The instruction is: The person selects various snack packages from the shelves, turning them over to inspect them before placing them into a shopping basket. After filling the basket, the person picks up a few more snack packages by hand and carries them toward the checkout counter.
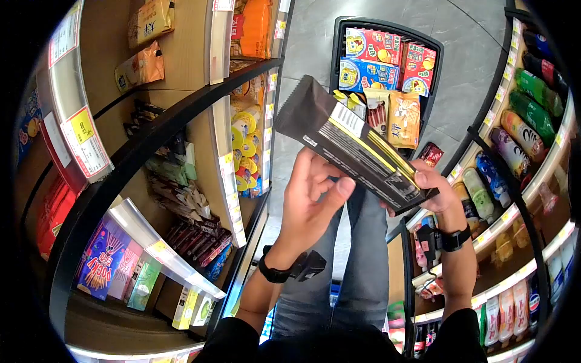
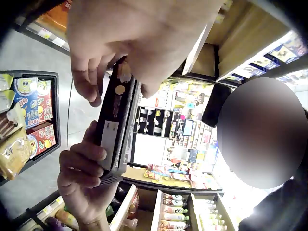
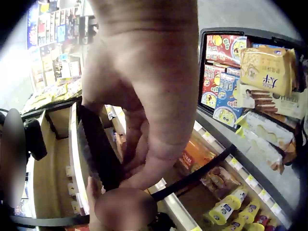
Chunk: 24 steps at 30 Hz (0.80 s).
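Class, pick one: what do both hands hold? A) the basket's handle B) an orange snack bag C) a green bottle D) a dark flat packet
D: the left hand and right hand each grip an end of the dark packet, held up above the basket.

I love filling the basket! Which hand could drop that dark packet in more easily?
Probably the right hand: it grips the near end of the dark packet and sits closest to the basket. The left hand holds the packet's middle, nearer the shelves.
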Tool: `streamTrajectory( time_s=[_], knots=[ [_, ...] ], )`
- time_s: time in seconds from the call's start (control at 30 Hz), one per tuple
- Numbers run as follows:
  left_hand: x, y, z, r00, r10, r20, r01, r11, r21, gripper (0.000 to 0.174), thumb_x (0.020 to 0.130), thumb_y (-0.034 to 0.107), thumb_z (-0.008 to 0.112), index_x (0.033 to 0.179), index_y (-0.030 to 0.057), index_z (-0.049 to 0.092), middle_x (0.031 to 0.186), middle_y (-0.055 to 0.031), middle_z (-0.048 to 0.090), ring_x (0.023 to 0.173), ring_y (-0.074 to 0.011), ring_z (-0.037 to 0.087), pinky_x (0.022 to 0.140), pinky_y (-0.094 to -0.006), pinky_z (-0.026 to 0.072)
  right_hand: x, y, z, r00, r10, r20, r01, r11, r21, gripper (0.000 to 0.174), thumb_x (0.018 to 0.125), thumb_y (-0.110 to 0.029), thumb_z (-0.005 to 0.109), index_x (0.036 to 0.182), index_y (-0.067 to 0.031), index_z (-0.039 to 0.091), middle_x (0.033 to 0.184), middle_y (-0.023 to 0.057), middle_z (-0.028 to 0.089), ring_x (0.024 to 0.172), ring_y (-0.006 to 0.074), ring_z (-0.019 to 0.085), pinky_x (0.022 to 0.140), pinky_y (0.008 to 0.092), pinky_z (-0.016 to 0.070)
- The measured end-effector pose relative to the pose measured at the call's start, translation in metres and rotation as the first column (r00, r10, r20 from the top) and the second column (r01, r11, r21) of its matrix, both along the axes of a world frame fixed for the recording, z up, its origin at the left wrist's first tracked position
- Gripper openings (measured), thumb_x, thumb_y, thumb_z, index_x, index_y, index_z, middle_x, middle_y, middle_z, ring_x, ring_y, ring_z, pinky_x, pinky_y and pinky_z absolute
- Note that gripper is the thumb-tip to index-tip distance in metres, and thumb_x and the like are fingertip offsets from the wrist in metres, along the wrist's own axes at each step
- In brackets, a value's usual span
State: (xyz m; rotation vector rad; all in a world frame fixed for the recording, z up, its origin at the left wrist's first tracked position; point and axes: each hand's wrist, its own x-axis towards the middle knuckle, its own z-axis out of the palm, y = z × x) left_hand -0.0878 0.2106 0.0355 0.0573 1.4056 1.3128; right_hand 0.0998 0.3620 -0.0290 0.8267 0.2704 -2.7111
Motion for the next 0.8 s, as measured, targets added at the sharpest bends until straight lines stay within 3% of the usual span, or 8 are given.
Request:
streamTrajectory(
  time_s=[0.13, 0.17, 0.23, 0.33, 0.43, 0.57, 0.77, 0.8],
  knots=[
    [-0.003, -0.005, 0.002, 0.998, 0.028, -0.049, -0.027, 0.999, 0.018, 0.062, 0.093, 0.012, 0.064, 0.142, -0.0027, 0.028, 0.129, -0.0135, 0.052, 0.118, -0.0205, 0.052, 0.099, -0.0332, 0.0421, -0.018, -0.005, 0.025, 0.991, 0.098, 0.091, -0.127, 0.903, 0.411, 0.061, 0.081, -0.028, 0.071, 0.129, 0.0053, 0.054, 0.11, 0.0151, 0.066, 0.095, 0.0208, 0.065, 0.084, 0.0311, 0.052],
    [-0.003, -0.006, 0.001, 0.998, 0.018, -0.065, -0.016, 0.999, 0.033, 0.06, 0.095, 0.015, 0.06, 0.141, -0.0038, 0.028, 0.131, -0.0151, 0.051, 0.119, -0.0219, 0.052, 0.098, -0.034, 0.0435, -0.027, -0.014, 0.028, 0.999, 0.039, 0.013, -0.037, 0.745, 0.666, 0.061, 0.076, -0.017, 0.075, 0.13, 0.0009, 0.055, 0.113, 0.0126, 0.065, 0.098, 0.023, 0.064, 0.086, 0.0322, 0.0496],
    [-0.006, -0.006, 0.001, 0.995, -0.002, -0.099, 0.008, 0.998, 0.06, 0.058, 0.098, 0.023, 0.054, 0.141, -0.0062, 0.028, 0.135, -0.0183, 0.05, 0.12, -0.0246, 0.053, 0.095, -0.0355, 0.0462, -0.043, -0.015, 0.05, 0.987, 0.104, 0.121, -0.133, 0.126, 0.983, 0.063, 0.068, -0.012, 0.078, 0.126, -0.0022, 0.058, 0.108, 0.0113, 0.064, 0.098, 0.0258, 0.062, 0.088, 0.0346, 0.0483],
    [-0.006, -0.012, 0.003, 0.998, 0.069, -0.013, -0.067, 0.995, 0.073, 0.055, 0.1, 0.027, 0.051, 0.142, -0.0017, 0.029, 0.136, -0.0202, 0.049, 0.125, -0.0299, 0.051, 0.103, -0.0448, 0.0414, -0.051, -0.024, 0.063, 0.988, 0.044, 0.15, -0.129, -0.314, 0.941, 0.058, 0.061, -0.01, 0.079, 0.117, -0.0048, 0.062, 0.107, 0.0105, 0.061, 0.099, 0.0281, 0.058, 0.091, 0.0396, 0.0472],
    [-0.005, -0.01, 0.012, 0.964, 0.21, 0.163, -0.22, 0.975, 0.043, 0.052, 0.101, 0.031, 0.049, 0.141, 0.0041, 0.031, 0.135, -0.0231, 0.049, 0.126, -0.0343, 0.049, 0.104, -0.0504, 0.0399, -0.045, -0.05, 0.048, 0.999, 0.017, -0.03, 0.035, -0.614, 0.788, 0.052, 0.06, -0.007, 0.078, 0.11, -0.0083, 0.064, 0.108, 0.0081, 0.059, 0.1, 0.0265, 0.055, 0.089, 0.0441, 0.0476],
    [-0.003, -0.006, 0.011, 0.889, 0.376, 0.263, -0.402, 0.914, 0.052, 0.049, 0.097, 0.018, 0.057, 0.136, 0.0008, 0.033, 0.132, -0.0232, 0.052, 0.125, -0.0337, 0.052, 0.103, -0.0464, 0.0441, -0.045, -0.071, 0.046, 0.99, 0.054, -0.131, 0.135, -0.647, 0.751, 0.042, 0.065, -0.002, 0.078, 0.102, -0.0196, 0.068, 0.114, 0.0086, 0.057, 0.101, 0.029, 0.053, 0.08, 0.0459, 0.0496],
    [-0.005, -0.012, 0.005, 0.85, 0.401, 0.342, -0.467, 0.874, 0.135, 0.045, 0.095, 0.019, 0.059, 0.131, 0.0018, 0.039, 0.131, -0.0242, 0.052, 0.126, -0.0397, 0.049, 0.107, -0.0516, 0.0403, -0.033, -0.059, 0.055, 0.968, -0.119, -0.22, 0.152, -0.419, 0.895, 0.043, 0.068, -0.01, 0.082, 0.103, -0.0116, 0.057, 0.115, 0.0147, 0.056, 0.097, 0.0331, 0.057, 0.078, 0.044, 0.0492],
    [-0.005, -0.013, 0.004, 0.865, 0.385, 0.322, -0.444, 0.886, 0.133, 0.048, 0.094, 0.028, 0.058, 0.132, 0.0045, 0.04, 0.131, -0.0241, 0.051, 0.127, -0.0398, 0.048, 0.109, -0.0534, 0.0381, -0.032, -0.055, 0.059, 0.976, -0.099, -0.194, 0.135, -0.427, 0.894, 0.044, 0.068, -0.011, 0.082, 0.101, -0.008, 0.054, 0.11, 0.0157, 0.058, 0.093, 0.033, 0.058, 0.079, 0.0445, 0.0488]
  ],
)
